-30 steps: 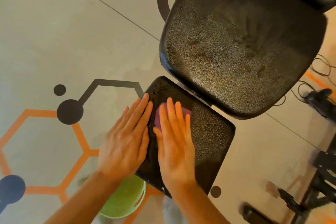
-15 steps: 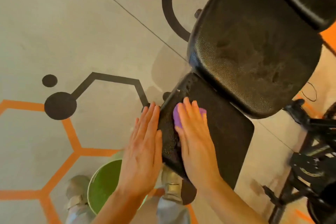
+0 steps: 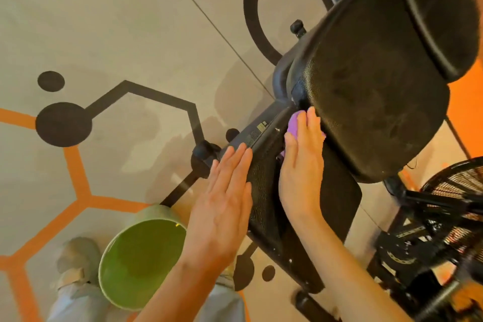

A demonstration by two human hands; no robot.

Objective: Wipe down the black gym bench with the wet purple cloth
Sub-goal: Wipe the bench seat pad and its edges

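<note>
Our right hand pressing the purple cloth flat on the black bench, our left hand flat-fingered against its left edge, green bucket below.

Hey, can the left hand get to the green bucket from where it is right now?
Probably yes. The left hand lies flat on the seat pad's left edge, holding nothing, and the green bucket stands on the floor just below and left of it, with nothing visible in between.

Purple cloth lies bunched on the black bench seat's far end
</note>
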